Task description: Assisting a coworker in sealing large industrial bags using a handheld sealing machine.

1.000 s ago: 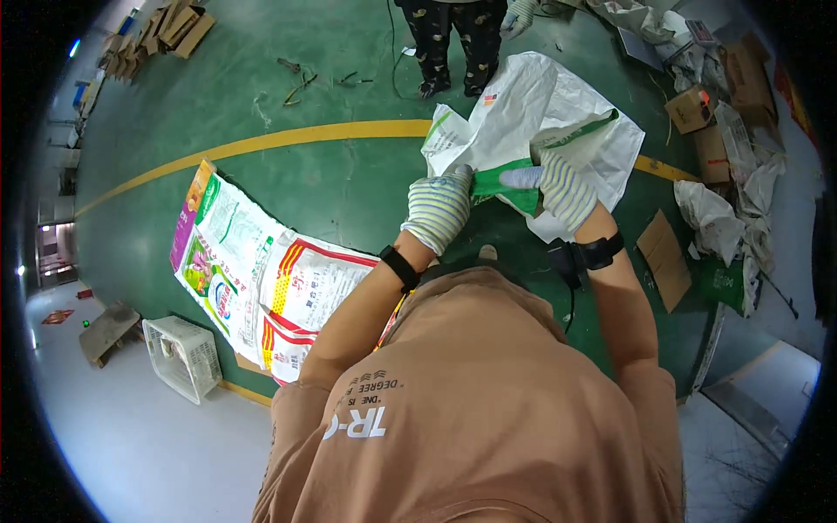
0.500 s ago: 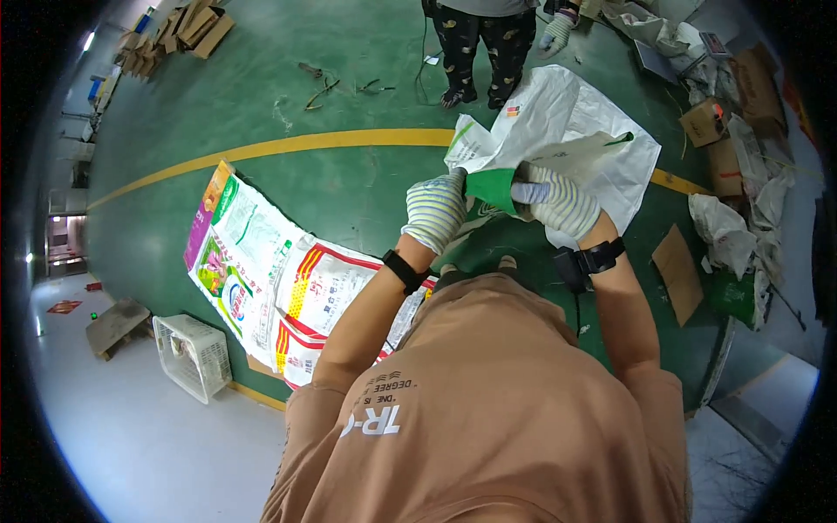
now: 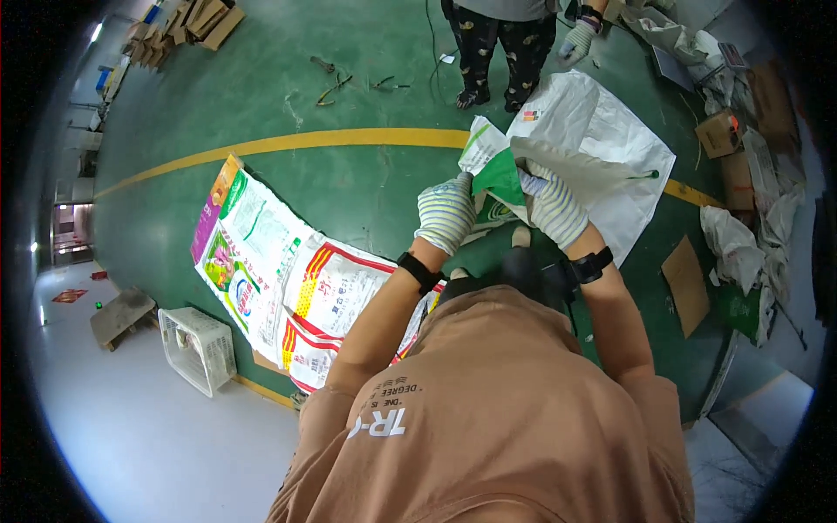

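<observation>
Left hand [image 3: 446, 214] and right hand [image 3: 559, 209] grasp the plastic sack [image 3: 629, 166], likely light and limp, best pinched along its edge.

From the person's head, the view looks steeply down (a wide fisheye, bending lines near its rim). The brown shirt [image 3: 523, 392] is closest, the green floor [image 3: 375, 200] farther off.

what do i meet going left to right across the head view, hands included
White plastic crate → left gloved hand → right gloved hand → flat cardboard piece
</observation>
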A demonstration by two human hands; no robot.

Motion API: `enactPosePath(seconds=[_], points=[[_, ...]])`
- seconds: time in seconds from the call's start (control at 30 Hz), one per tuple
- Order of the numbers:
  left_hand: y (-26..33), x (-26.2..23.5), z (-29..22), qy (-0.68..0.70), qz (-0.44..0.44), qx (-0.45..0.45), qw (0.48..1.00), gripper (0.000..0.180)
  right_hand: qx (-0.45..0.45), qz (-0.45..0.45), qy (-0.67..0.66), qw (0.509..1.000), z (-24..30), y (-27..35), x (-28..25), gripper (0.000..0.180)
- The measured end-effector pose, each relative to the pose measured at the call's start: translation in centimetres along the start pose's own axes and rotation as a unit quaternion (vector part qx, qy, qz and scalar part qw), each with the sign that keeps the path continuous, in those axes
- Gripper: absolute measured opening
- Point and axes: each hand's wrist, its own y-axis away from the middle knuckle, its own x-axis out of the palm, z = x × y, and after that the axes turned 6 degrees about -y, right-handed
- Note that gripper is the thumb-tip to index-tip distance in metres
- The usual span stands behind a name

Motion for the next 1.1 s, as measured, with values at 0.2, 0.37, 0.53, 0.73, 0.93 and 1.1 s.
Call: enactPosePath(seconds=[0.2, 0.37, 0.53, 0.73, 0.93, 1.1], points=[[-6.2, 1.2, -0.2, -0.01, 0.003, -0.047, 0.999, 0.014, -0.245, -0.063, 0.457, 0.853, 4.7, -4.9, -1.3, 0.025], [-13.5, 3.1, -0.8, 0.019, 0.035, -0.063, 0.997, 0.024, -0.174, -0.042, 0.369, 0.912, 8.2, -7.4, -3.8, 0.026], [-20.4, 3.4, -2.0, -0.058, 0.138, -0.137, 0.979, 0.025, -0.083, -0.032, 0.281, 0.956, 12.2, -16.0, -9.9, 0.047], [-22.9, 2.9, -3.0, -0.05, 0.043, -0.128, 0.99, 0.024, -0.09, 0.101, 0.499, 0.856, 15.1, -18.0, -12.3, 0.085], [-23.9, 2.9, -4.6, -0.046, 0.107, -0.175, 0.978, 0.024, -0.093, 0.054, 0.49, 0.865, 17.5, -19.2, -10.2, 0.064], [-23.5, 2.7, -3.0, -0.054, 0.167, -0.163, 0.971, 0.027, -0.282, -0.002, 0.501, 0.818, 20.6, -18.4, -5.6, 0.018]])
